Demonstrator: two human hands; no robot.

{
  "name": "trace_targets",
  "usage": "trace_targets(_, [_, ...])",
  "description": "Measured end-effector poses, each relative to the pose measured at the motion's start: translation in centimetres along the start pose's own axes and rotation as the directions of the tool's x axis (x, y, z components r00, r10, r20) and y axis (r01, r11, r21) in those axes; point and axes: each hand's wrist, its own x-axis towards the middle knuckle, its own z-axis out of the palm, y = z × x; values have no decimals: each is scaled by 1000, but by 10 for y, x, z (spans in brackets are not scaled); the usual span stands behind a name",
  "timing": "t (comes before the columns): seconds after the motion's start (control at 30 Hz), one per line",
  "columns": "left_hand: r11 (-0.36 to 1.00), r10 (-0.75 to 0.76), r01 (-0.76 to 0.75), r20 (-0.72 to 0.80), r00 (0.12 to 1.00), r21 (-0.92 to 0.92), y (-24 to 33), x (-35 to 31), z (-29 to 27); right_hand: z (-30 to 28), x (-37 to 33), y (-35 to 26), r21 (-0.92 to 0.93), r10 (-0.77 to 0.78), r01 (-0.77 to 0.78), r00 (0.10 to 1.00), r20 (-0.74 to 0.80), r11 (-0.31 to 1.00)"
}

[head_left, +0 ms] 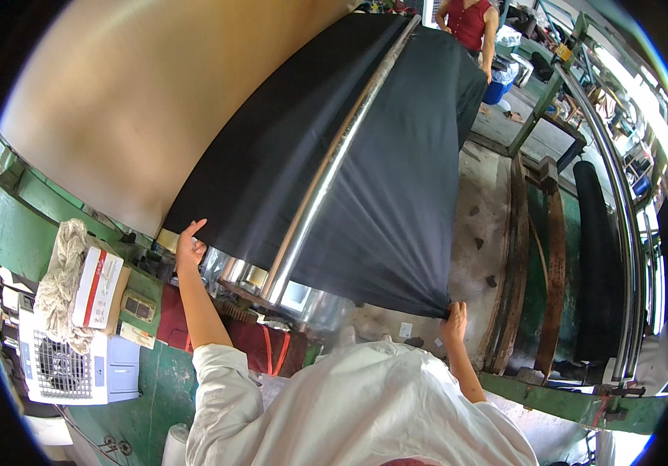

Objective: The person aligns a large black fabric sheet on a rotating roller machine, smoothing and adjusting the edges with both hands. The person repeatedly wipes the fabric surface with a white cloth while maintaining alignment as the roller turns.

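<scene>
A wide sheet of black fabric [396,194] runs from a large tan drum [132,101] over a shiny metal roller [334,159] and hangs toward the right. My left hand [190,247] is at the fabric's near left edge, beside the drum, with its finger and thumb stretched apart. At the near right, my right hand [453,323] is closed on the gathered corner of the fabric, and creases fan out from that grip. On the far side, a person in a red sleeveless top [470,23] stands at the fabric's other edge; one arm hangs beside it.
To the left, a white and red box [97,287] and a crumpled pale cloth [66,272] rest above a white fan [58,361]. Rusty metal beams [553,279] and a dark roll [594,256] lie on the right, near a green frame [567,404] and long metal bars.
</scene>
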Motion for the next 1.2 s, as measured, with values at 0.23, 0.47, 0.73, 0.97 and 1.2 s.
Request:
trace_targets(0.23, [990, 120, -133, -233, 965, -42, -1, 17, -14, 15, -3, -1, 219, 31, -70, 984, 174, 973])
trace_targets(0.47, [999, -18, 18, 7, 1000, 31, 0, -3, 11, -16, -6, -23, -35, 22, -12, 951, 309, 999])
trace_targets(0.73, [996, 74, -83, -174, 982, -45, 1, 15, -17, 5, -10, -5, -119, -90, 108, 985, 148, 987])
trace_targets(0.97, [1000, -17, 17, 39, 999, 13, 1, -1, 7, 9, -8, -3, 149, 16, -48, 977, 212, 988])
trace_targets(1.2, [992, 87, -109, -296, 951, -58, 5, 0, -4, -6, 1, -32, 136, -128, 87, 936, 329, 987])
